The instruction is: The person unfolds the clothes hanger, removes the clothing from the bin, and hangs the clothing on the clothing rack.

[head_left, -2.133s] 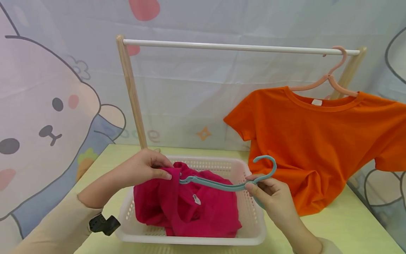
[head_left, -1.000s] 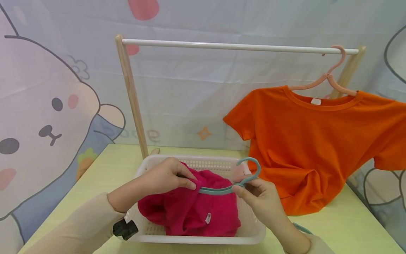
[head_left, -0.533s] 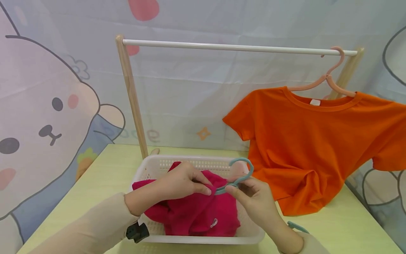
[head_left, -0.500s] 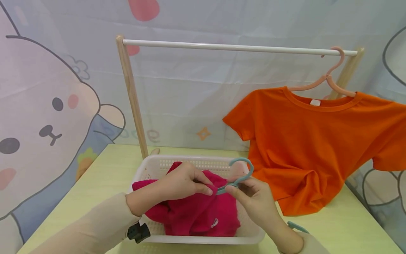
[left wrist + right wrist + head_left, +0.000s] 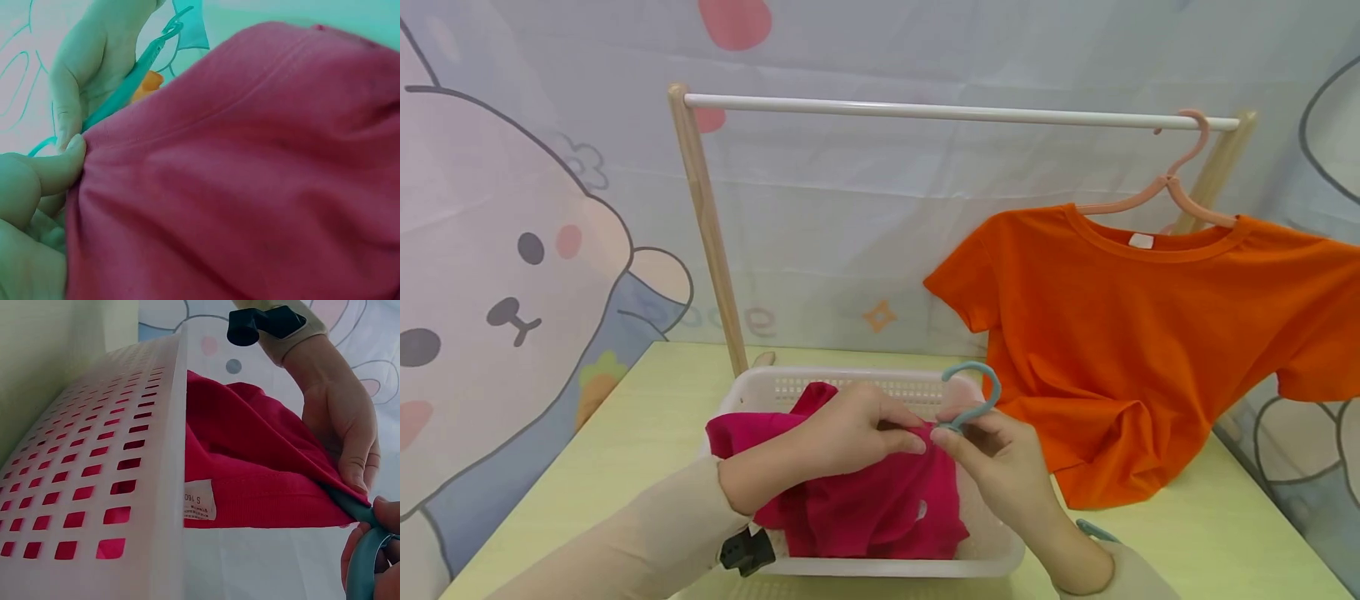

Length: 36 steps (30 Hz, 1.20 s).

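Observation:
A magenta shirt (image 5: 880,508) lies bunched in the white basket (image 5: 895,568). My left hand (image 5: 857,433) pinches its neckline between thumb and fingers. The teal hanger (image 5: 992,392) has one arm slipped inside the neckline, where cloth covers it; its hook stands above the shirt. My right hand (image 5: 1000,458) grips the hanger just below the hook, close to the left fingertips. In the right wrist view the hanger (image 5: 362,569) enters under the stretched collar, and a white label (image 5: 199,500) shows inside. The left wrist view shows the shirt (image 5: 237,169) pulled taut from the left thumb.
Behind the basket stands a rack with a white rail (image 5: 925,110) and wooden posts. An orange T-shirt (image 5: 1142,325) hangs at its right end on a pink hanger (image 5: 1187,158). A teal piece (image 5: 1096,531) shows beside the right forearm on the pale yellow table (image 5: 647,433).
My left hand has moved right, drawing the magenta neckline along the hanger arm until the arm is covered up to near the hook. The right hand and hanger have shifted left.

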### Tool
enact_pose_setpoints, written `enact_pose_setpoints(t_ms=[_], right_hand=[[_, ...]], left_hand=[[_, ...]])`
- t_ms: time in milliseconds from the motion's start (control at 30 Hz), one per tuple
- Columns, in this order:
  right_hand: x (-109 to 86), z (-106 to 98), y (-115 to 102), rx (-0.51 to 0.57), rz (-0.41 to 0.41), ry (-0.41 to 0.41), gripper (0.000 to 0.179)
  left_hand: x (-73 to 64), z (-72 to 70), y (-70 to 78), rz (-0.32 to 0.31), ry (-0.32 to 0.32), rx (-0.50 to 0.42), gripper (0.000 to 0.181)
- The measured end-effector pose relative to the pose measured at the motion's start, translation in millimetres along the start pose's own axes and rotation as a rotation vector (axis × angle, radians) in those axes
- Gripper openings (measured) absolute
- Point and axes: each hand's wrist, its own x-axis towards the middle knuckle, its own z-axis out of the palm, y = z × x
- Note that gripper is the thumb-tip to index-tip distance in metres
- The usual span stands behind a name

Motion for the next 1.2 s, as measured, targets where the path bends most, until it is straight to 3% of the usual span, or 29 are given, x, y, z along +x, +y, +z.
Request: enact_pose_setpoints(t_ms=[167, 300, 600, 900, 1033, 1200], right_hand=[[0.4, 0.1, -2.4, -0.011, 0.017, -0.013, 0.014], [2.8, -0.5, -6.2, 0.030, 0.012, -0.011, 0.017], [11.0, -12.9, -17.8, 0.096, -0.228, 0.115, 0.027], [6.2, -11.2, -15.7, 0.180, -0.279, 0.023, 0.025], [6.9, -10.9, -11.0, 0.111, -0.247, 0.015, 0.025], [13.5, -16.6, -5.4, -0.068, -0.088, 0.049, 0.025]], left_hand=[[-0.5, -3.8, -0.1, 0.051, -0.063, 0.022, 0.022], [-0.2, -10.4, -0.6, 0.098, -0.072, 0.065, 0.023], [6.8, -42.2, 12.0, 0.125, 0.056, 0.154, 0.020], [15.3, -69.6, 30.7, 0.115, 0.181, 0.143, 0.022], [15.2, -78.0, 39.7, 0.087, 0.208, 0.137, 0.024], [13.3, -84.5, 50.4, 0.107, 0.247, 0.132, 0.025]])
